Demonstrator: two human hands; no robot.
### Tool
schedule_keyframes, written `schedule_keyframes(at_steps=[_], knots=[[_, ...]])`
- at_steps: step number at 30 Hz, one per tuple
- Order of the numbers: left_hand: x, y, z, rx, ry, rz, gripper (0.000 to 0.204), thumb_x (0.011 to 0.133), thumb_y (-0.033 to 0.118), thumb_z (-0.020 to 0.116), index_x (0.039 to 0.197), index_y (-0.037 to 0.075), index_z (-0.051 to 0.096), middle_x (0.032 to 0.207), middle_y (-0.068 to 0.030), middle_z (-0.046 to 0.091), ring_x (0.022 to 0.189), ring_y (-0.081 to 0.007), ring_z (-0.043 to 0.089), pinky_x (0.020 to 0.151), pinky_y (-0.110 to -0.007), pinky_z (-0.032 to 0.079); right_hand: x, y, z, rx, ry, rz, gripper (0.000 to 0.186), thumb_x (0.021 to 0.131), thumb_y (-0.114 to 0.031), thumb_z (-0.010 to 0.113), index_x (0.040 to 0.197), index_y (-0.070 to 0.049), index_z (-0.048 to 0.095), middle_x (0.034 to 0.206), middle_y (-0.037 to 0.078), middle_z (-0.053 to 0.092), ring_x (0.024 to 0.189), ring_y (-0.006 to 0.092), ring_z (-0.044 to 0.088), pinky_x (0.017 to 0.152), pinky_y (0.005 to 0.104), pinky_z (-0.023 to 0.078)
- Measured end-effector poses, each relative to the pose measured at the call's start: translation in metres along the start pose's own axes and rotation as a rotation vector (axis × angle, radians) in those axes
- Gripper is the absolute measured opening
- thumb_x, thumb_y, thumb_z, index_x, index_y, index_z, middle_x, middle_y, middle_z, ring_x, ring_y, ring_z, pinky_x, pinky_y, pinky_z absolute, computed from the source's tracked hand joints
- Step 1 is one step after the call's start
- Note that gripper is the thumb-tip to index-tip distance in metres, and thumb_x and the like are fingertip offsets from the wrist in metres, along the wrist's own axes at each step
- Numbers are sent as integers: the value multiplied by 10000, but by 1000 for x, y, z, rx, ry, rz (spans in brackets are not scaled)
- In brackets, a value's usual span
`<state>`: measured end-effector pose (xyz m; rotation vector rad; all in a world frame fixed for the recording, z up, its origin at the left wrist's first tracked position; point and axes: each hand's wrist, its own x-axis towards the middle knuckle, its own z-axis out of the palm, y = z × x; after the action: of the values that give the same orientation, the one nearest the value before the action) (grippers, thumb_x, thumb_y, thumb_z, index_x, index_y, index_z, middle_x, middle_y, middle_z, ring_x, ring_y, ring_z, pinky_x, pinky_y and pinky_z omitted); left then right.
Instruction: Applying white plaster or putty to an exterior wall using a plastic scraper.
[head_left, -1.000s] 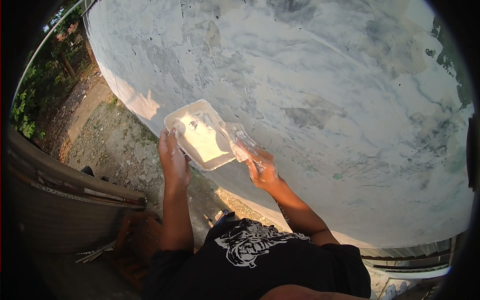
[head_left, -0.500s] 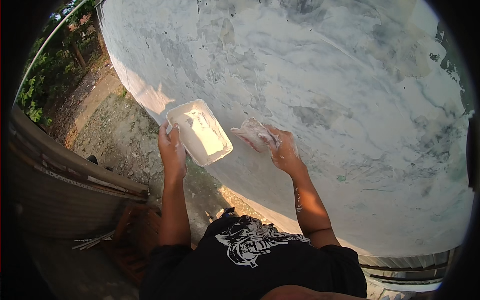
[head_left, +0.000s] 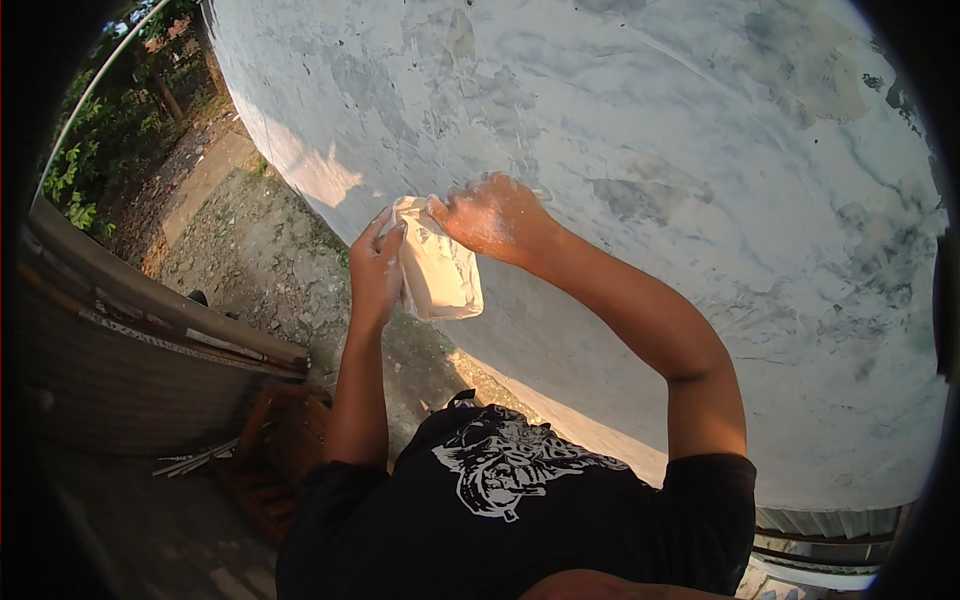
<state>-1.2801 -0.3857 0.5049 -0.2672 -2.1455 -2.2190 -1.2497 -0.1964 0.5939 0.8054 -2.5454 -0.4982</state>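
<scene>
My left hand (head_left: 374, 276) is closed on the left side of a white rectangular plastic tub (head_left: 458, 314), fingers along its edge and thumb near the rim. Sunlit white putty (head_left: 428, 246) coats the inside of the tub, which is tilted. At the tub's upper right rim is my right hand (head_left: 497, 218), curled, with white smears on its back. The scraper it grips is hidden behind the hand now; the earlier frame shows its putty-covered blade. Just beyond both hands stands a wall (head_left: 620, 140) coated in patchy white and grey.
Rubble ground (head_left: 250, 265) runs along the wall's foot on the left. A reddish-brown slatted wooden piece (head_left: 262, 455) and thin sticks (head_left: 195, 460) lie at lower left, beside a corrugated sheet (head_left: 130, 385). Green plants (head_left: 85, 190) grow at far left.
My right hand has moved left and up to the tub's rim, its elbow swinging outward. The tub has shifted slightly right and turned, and the scraper has gone out of sight.
</scene>
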Motion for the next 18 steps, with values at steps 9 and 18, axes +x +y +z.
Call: schedule_keyframes(at_steps=[9,18], knots=[[6,-18,2,-10,50,-74,465,1016,190,564,1377,-100,520,945,-125,699,778,-119,631,710,-271,505,14,-6,19,138,-179,-32,139,824,-166,673,892,-59,732,705,121,707,690,294,737,578,398,588],[19,-34,-7,-196,126,-146,389,1022,254,530,1252,-54,592,914,-84,665,721,-117,609,614,-278,497,1,-10,13,290,-371,37,173,825,-135,661,954,-38,723,842,172,732,826,355,736,726,461,595]])
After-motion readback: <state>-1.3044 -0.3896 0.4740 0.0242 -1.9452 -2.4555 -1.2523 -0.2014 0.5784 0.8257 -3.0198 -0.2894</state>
